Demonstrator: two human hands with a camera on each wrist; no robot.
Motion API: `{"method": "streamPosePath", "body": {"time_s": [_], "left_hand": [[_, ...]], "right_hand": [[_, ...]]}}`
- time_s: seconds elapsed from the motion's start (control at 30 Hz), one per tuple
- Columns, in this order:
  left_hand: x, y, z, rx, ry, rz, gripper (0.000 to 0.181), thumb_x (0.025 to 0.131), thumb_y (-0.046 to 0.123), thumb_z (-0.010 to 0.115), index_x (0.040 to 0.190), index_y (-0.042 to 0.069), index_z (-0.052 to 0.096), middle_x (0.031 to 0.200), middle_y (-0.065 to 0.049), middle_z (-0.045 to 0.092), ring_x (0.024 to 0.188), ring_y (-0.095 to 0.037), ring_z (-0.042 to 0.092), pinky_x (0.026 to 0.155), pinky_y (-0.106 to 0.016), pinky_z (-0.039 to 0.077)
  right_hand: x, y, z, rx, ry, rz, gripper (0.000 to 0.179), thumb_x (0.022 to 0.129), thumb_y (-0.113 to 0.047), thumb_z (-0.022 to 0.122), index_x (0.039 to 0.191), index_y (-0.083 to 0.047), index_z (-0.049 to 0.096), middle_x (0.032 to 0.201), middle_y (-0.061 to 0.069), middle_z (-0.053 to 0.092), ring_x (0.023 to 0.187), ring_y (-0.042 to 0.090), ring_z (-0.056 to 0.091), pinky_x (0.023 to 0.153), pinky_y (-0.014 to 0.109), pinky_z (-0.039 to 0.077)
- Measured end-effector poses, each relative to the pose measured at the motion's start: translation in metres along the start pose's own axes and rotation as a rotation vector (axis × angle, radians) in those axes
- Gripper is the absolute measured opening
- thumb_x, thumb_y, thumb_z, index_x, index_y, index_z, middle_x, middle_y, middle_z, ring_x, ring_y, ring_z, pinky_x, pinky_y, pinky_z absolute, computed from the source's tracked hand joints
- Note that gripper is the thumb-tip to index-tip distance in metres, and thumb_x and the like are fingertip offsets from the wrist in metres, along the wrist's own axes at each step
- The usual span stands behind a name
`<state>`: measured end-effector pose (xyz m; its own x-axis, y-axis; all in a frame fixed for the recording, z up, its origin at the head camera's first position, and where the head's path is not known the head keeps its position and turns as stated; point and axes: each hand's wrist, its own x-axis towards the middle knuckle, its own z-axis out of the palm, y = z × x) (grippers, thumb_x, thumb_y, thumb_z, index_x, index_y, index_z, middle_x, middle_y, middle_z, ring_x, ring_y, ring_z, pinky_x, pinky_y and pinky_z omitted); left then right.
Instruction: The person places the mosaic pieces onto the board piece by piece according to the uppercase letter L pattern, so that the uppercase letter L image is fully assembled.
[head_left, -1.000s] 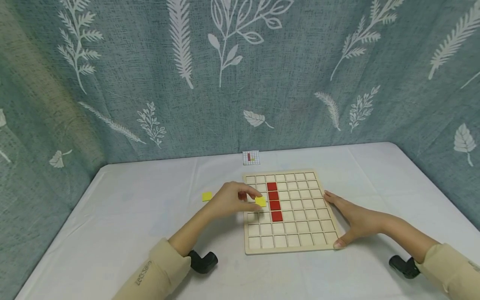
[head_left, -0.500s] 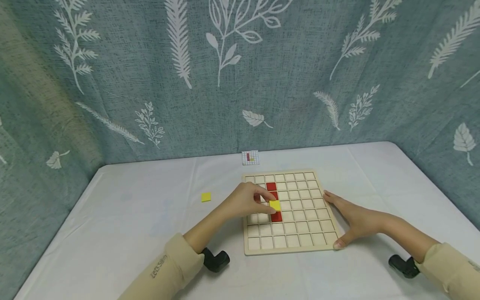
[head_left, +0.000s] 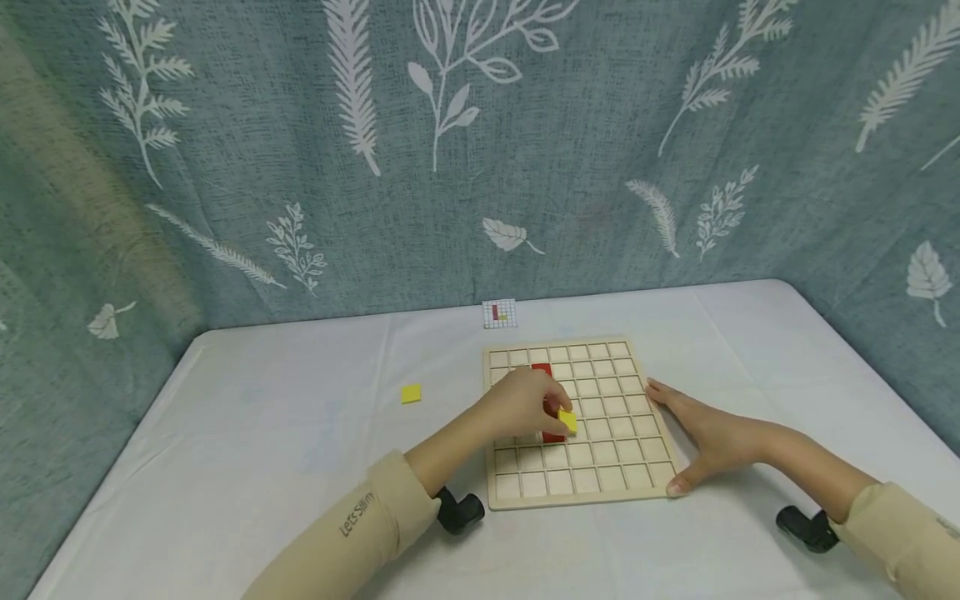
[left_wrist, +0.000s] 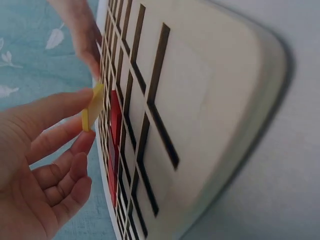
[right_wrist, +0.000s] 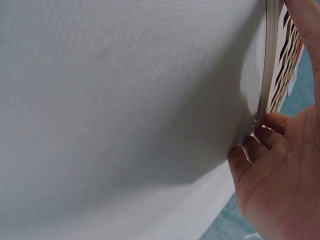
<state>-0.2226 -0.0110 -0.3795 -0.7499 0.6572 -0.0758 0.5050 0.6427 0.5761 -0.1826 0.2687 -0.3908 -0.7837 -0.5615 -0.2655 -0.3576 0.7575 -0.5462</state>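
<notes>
My left hand (head_left: 521, 404) pinches a small square yellow tile (head_left: 568, 422) between thumb and fingertips, over the middle of a wooden grid board (head_left: 651, 454). In the left wrist view the yellow tile (left_wrist: 92, 107) stands tilted, close above the grid. Just left of it a column of red tiles (head_left: 554, 437) lies in the board's cells, partly hidden by the hand. My right hand (head_left: 716, 437) is spread at the board's right side, thumb on the near corner and fingers along the edge. The right wrist view shows its fingers (right_wrist: 272, 122) right at the board's side.
Another yellow tile (head_left: 411, 393) lies on the white tablecloth (head_left: 262, 458) left of the board. A small printed card (head_left: 499, 313) with a grid pattern in red and yellow lies behind the board. A patterned curtain (head_left: 420, 233) hangs behind the table.
My left hand has moved right with the yellow tile, from the board's left columns across the red tiles to just right of them. The right hand has stayed in place.
</notes>
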Motion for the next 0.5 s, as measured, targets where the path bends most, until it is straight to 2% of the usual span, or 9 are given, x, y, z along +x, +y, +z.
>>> {"method": "streamPosePath", "body": {"time_s": [0.2, 0.5], "left_hand": [[0.005, 0.005, 0.005, 0.032, -0.023, -0.021, 0.022, 0.074, 0.025, 0.078, 0.093, 0.014, 0.072, 0.07, 0.011, 0.057, 0.066, -0.003, 0.05, 0.062, -0.017, 0.041], [0.008, 0.008, 0.011, 0.07, -0.025, -0.001, 0.024, 0.073, 0.026, 0.078, 0.093, 0.014, 0.072, 0.069, 0.012, 0.056, 0.066, -0.002, 0.05, 0.063, -0.016, 0.041]], "right_hand": [[0.0, 0.002, 0.001, 0.009, -0.005, 0.007, 0.13, 0.055, -0.056, 0.08, 0.144, 0.006, 0.007, 0.15, 0.027, 0.001, 0.135, 0.048, 0.006, 0.105, 0.059, 0.016], [0.0, 0.003, 0.001, 0.012, -0.002, 0.001, 0.13, 0.055, -0.056, 0.079, 0.144, 0.006, 0.008, 0.15, 0.028, 0.002, 0.135, 0.048, 0.006, 0.105, 0.059, 0.016]]}}
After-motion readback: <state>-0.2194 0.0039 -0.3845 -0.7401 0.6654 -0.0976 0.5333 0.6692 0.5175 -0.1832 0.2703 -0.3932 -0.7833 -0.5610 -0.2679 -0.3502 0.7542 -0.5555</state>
